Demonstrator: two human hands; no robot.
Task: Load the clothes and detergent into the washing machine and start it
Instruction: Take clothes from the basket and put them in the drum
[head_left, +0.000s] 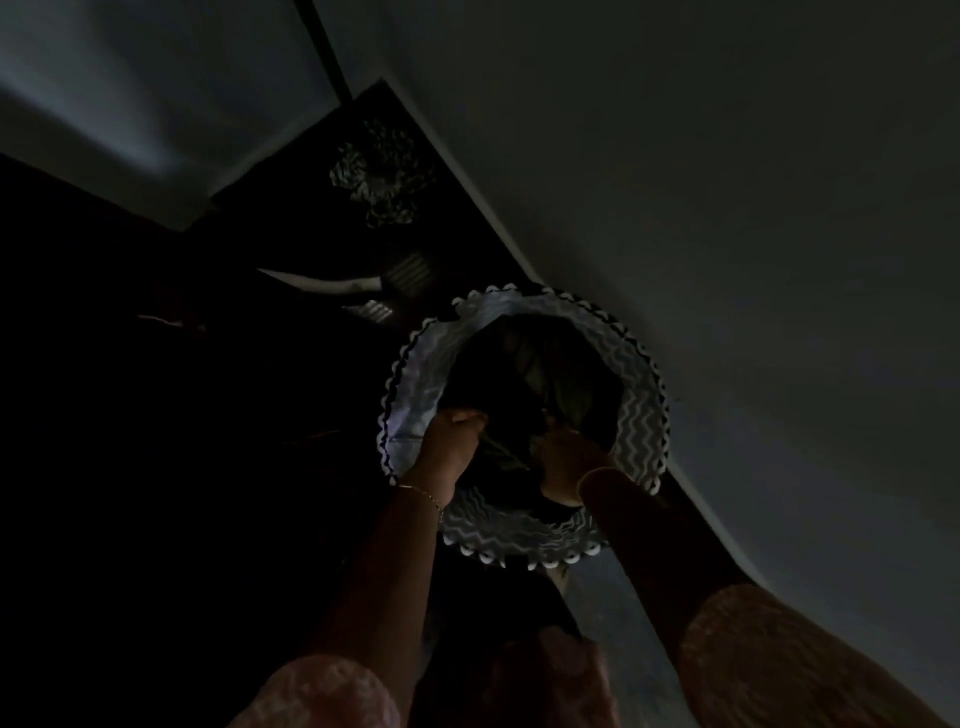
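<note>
The scene is very dark. A round laundry basket (639, 415) with a white wavy-patterned wall and scalloped rim stands on the floor at the middle of the head view. Dark clothes (535, 364) fill its inside. My left hand (452, 441) reaches in at the basket's left side, fingers closed on the dark fabric. My right hand (566, 457) is beside it, a little to the right, also closed on the clothes. Both wrists carry thin bracelets. No washing machine or detergent can be made out.
A large pale surface (727, 182), a wall or an appliance side, fills the upper right, right behind the basket. A small patterned cloth (382, 171) lies on the dark floor farther away. The left side is black; nothing can be told there.
</note>
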